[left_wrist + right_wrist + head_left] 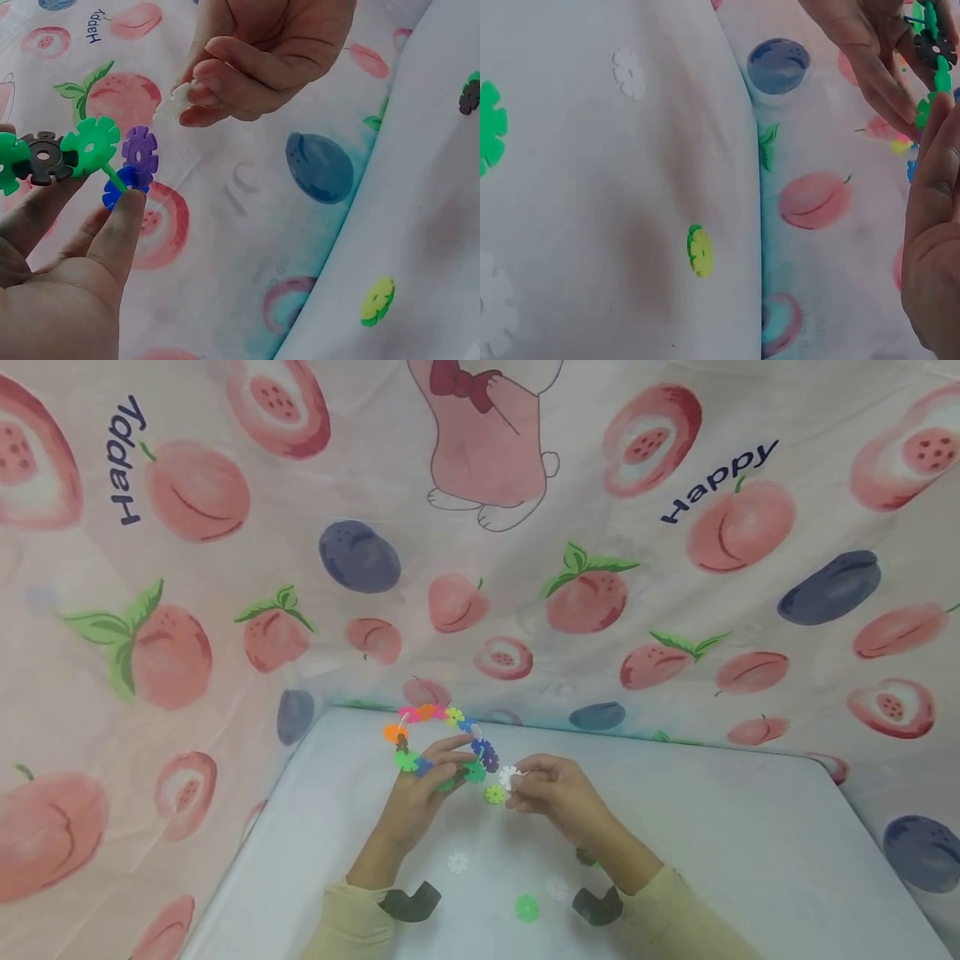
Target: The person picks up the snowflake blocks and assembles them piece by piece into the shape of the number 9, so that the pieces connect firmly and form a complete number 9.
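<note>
A chain of colourful notched plastic discs [426, 712], curved into a ring, is held up by my left hand [416, 797]. In the left wrist view, its fingertips grip the chain by a green disc [91, 146], close to a blue disc [118, 196] and a purple disc [140, 148]. Thumb and fingers of my right hand [558, 789] pinch a white disc [507, 777], just right of the purple end and apart from it in the left wrist view. In the right wrist view, the fingers hide the white disc.
On the white table [300, 860] lie a yellow disc over a green one [700, 253], a green disc [527, 908], a white disc [457, 862] and another white disc [557, 887]. A dark disc [585, 857] lies by the right forearm. Fruit-print cloth [510, 585] rises behind the table.
</note>
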### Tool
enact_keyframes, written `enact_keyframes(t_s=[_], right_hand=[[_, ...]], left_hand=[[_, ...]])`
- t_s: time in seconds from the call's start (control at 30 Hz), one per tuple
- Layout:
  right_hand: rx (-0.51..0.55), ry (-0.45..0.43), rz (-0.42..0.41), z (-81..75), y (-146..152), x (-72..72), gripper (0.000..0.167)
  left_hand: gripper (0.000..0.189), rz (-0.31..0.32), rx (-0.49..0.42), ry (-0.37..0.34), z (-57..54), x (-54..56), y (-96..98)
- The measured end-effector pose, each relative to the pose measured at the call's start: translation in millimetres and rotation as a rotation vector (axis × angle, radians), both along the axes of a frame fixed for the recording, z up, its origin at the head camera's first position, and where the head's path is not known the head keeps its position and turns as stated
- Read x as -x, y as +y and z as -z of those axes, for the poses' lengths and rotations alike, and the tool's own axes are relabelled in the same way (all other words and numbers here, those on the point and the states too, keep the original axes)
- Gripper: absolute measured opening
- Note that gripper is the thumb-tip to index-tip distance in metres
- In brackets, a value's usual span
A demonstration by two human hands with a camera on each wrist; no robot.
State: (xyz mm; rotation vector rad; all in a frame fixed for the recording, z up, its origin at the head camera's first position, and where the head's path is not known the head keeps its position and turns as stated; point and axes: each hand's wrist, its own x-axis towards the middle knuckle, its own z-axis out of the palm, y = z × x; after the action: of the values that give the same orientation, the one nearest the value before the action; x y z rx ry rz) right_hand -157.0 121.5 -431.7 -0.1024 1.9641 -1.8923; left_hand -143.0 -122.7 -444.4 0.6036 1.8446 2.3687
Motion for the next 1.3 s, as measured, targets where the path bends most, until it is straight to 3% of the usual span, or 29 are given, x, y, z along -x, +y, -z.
enact_keyframes(t_s=[0.2, 0.4, 0.67, 0.83, 1.03, 1.3], right_hand=[[0.080, -0.028, -0.029, -2.8, -3.6, -0.4, 0.031], [0.162, -0.085, -0.021, -4.8, -6.1, -0.7, 0.029], [0.189, -0.134, 0.067, -10.4, -14.0, -4.7, 0.026], [0.219, -0.146, 0.081, -11.8, -17.4, -6.4, 0.017], [0.266, -0.145, 0.060, -11.7, -19.3, -7.4, 0.009], [0.289, -0.120, 0.084, -10.9, -23.3, -8.3, 0.005]], left_hand=[[0.040, 0.005, -0.008, 0.037, -0.8, -1.0, -0.4], [0.033, -0.028, 0.107, 0.107, 0.8, -0.4, 1.0], [0.032, -0.123, 0.282, 0.316, 1.1, -2.2, 0.6], [0.033, -0.069, 0.226, 0.390, 3.6, -1.4, 0.5], [0.032, -0.034, 0.182, 0.387, 3.5, -1.3, 0.0], [0.032, -0.059, 0.209, 0.373, 4.2, -1.1, 1.0]])
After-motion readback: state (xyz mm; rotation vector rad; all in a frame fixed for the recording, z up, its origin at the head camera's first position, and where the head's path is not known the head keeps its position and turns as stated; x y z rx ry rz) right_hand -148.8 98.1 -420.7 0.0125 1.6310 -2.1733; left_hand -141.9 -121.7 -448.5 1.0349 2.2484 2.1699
